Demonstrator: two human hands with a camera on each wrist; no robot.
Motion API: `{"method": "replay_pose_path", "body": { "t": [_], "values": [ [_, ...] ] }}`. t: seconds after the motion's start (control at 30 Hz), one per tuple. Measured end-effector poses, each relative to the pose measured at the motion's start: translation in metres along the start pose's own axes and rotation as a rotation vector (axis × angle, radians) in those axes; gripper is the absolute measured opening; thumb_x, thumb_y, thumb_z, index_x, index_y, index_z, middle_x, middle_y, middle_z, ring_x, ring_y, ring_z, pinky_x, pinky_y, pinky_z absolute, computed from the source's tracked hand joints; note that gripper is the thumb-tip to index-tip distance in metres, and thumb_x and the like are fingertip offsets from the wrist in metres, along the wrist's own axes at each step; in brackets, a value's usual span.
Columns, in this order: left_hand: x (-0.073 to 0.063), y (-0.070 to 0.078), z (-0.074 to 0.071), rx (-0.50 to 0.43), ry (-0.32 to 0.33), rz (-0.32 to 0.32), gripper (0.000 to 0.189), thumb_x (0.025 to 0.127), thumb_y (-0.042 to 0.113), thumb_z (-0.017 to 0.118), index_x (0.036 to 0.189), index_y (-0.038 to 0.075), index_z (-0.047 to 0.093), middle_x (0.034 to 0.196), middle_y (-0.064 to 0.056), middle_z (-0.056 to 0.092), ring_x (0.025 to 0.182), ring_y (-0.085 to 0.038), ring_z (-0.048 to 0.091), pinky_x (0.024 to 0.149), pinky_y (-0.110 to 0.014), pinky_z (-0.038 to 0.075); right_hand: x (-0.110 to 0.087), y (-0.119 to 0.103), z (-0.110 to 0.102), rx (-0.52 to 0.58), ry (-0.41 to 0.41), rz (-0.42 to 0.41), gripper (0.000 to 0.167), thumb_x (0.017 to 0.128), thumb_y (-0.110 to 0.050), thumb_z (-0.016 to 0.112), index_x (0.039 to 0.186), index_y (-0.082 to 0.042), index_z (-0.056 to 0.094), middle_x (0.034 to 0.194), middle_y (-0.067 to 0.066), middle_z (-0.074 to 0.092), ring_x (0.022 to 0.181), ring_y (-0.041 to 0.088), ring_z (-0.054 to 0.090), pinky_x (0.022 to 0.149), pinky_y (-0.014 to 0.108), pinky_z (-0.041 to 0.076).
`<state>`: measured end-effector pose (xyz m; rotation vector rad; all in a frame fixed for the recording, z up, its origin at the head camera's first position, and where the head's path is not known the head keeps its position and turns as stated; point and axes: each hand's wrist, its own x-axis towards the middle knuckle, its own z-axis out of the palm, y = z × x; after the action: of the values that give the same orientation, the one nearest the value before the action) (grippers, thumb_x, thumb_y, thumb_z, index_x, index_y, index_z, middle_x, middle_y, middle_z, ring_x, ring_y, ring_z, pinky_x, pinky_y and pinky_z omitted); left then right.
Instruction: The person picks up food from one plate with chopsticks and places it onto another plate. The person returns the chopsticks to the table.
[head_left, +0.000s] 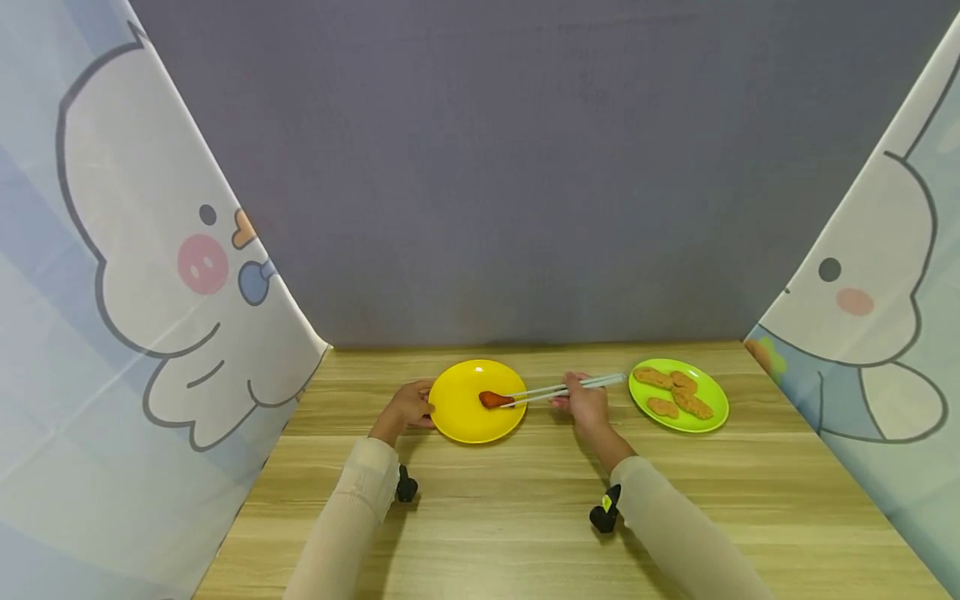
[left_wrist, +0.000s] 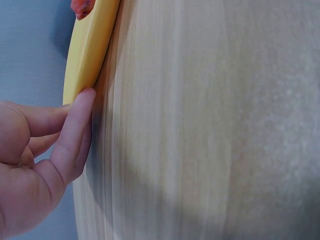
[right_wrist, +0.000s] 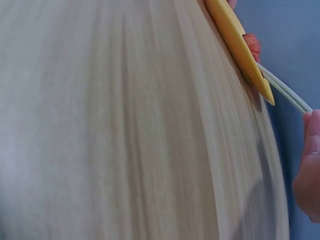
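Note:
A round yellow plate point(head_left: 459, 421) sits on the table, its left rim pinched by my left hand point(head_left: 411, 404). In the left wrist view, the left hand point(left_wrist: 42, 150) has fingers on both sides of the yellow rim point(left_wrist: 92, 45). A reddish-brown drumstick point(head_left: 492, 400) lies on the plate, and part of it also shows in the right wrist view point(right_wrist: 252, 46). My right hand point(head_left: 588, 404) grips a pair of pale chopsticks point(head_left: 545, 394). Their tips reach the drumstick's narrow right end, one on each side; whether they squeeze it I cannot tell.
A green plate point(head_left: 716, 417) stands to the right of my right hand, with several golden-brown fried pieces point(head_left: 692, 404) on it. Behind the wooden table point(head_left: 510, 517) rises a grey panel point(head_left: 480, 208). Cartoon-printed sheets point(head_left: 52, 400) flank both sides.

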<state>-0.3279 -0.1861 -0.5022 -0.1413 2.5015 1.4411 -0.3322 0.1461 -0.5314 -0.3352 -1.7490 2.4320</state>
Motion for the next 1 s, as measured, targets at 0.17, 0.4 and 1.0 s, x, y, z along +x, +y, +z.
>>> {"method": "replay_pose_path", "body": {
  "t": [0.17, 0.4, 1.0],
  "values": [
    [0.004, -0.001, 0.001, -0.013, 0.002, 0.001, 0.059, 0.093, -0.012, 0.059, 0.149, 0.004, 0.050, 0.118, -0.023, 0.060, 0.094, -0.029, 0.070, 0.073, -0.038, 0.066, -0.003, -0.003, 0.000, -0.037, -0.025, 0.000, 0.027, 0.104, -0.017, 0.055, 0.108, 0.009, 0.058, 0.092, 0.028, 0.070, 0.054, 0.014, 0.071, 0.050, 0.023, 0.060],
    [0.006, -0.003, 0.000, -0.017, -0.006, -0.010, 0.059, 0.093, -0.012, 0.059, 0.149, 0.003, 0.049, 0.120, -0.024, 0.061, 0.096, -0.032, 0.072, 0.074, -0.039, 0.066, -0.002, -0.007, -0.004, -0.039, -0.044, 0.001, 0.026, 0.104, -0.019, 0.056, 0.107, 0.006, 0.057, 0.090, 0.024, 0.072, 0.055, 0.013, 0.072, 0.052, 0.025, 0.061],
    [0.004, -0.002, 0.000, -0.020, -0.005, -0.011, 0.060, 0.094, -0.012, 0.059, 0.151, 0.005, 0.049, 0.125, -0.026, 0.061, 0.100, -0.033, 0.072, 0.075, -0.040, 0.066, 0.007, -0.024, -0.028, -0.022, -0.043, -0.008, 0.025, 0.106, -0.021, 0.054, 0.101, 0.004, 0.057, 0.078, 0.009, 0.074, 0.057, 0.013, 0.073, 0.052, 0.026, 0.061]
  ]
}}
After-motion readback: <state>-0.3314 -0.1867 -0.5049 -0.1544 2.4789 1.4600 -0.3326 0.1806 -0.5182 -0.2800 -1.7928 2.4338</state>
